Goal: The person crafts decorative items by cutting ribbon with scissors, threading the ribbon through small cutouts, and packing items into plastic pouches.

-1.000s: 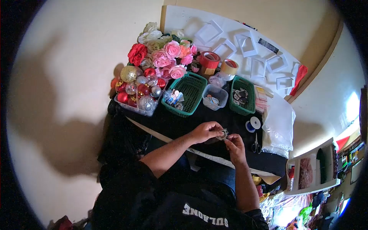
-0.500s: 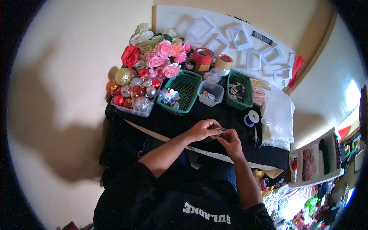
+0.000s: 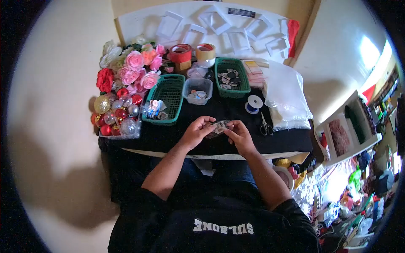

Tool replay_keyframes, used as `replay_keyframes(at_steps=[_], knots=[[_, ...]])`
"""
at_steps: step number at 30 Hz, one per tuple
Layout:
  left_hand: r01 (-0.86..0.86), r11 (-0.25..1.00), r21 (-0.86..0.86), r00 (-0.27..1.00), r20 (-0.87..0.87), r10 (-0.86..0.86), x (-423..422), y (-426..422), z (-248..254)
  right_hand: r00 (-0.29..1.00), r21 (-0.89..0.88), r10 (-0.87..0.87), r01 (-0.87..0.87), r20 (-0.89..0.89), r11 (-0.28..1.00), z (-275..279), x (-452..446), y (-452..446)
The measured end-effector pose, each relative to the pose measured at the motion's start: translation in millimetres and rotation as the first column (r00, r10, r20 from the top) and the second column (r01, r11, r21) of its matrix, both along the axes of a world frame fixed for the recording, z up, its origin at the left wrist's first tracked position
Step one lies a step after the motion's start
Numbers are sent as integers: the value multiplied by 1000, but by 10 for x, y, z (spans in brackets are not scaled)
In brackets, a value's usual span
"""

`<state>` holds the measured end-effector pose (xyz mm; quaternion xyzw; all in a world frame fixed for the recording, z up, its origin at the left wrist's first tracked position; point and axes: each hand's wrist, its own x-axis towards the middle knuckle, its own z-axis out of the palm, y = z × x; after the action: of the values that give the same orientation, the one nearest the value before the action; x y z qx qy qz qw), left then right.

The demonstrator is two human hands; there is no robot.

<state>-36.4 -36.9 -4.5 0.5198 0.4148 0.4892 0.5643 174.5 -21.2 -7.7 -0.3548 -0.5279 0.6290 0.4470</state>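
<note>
Both hands hold a small grey-and-dark crinkled packet above the front of the black-covered table; its contents are too small to make out. My left hand pinches its left side between thumb and fingers. On the opposite side, my right hand grips the edge with thumb and forefinger. Beyond the hands stand a clear plastic tub with small flat pieces and a green basket holding dark and white pieces. To the left, another green basket contains small wrapped items.
Scissors, a spool of blue thread and clear plastic bags lie to the right. Tape rolls stand behind the baskets. Artificial flowers and a box of Christmas baubles fill the left. White frames rest at the back.
The view has turned right and shifted, so the table appears further left and higher. My hands have drawn slightly apart, showing more of the packet between them.
</note>
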Motion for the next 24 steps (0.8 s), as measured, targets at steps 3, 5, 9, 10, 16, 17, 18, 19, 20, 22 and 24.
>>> replay_keyframes(at_steps=[3,5,9,10,16,17,18,19,20,22,24], knots=[[-3,999,-43,1000,24,4,27,-48,98,997,32,-50,48,63,998,14,-23,-19],[10,1000,11,1000,-23,-9,18,-4,22,993,89,-109,105,48,991,73,-40,-52],[-38,999,-1,995,-95,37,46,-20,72,992,91,-118,114,37,989,-3,-6,-15],[-46,999,-18,995,-93,44,56,-37,104,992,89,-122,119,36,989,-41,4,0],[-39,999,-21,994,-100,37,54,-36,113,988,217,-128,105,92,971,-22,-2,-8],[-37,999,-14,995,-94,36,52,-31,97,983,212,-132,104,124,972,-8,-6,-12],[-33,999,-15,995,-95,31,53,-32,97,978,206,-136,102,157,973,-2,-3,-12],[-36,999,-2,992,-118,35,54,-36,105,978,205,-138,105,156,973,-11,5,-4],[-39,999,11,989,-140,40,56,-41,118,966,258,-143,85,217,963,-27,12,8],[-40,999,-17,990,-137,37,71,-70,199,949,307,-150,61,277,950,-35,7,3],[-41,998,-46,990,-133,34,70,-70,202,934,361,-146,20,325,933,-27,-17,-20]])
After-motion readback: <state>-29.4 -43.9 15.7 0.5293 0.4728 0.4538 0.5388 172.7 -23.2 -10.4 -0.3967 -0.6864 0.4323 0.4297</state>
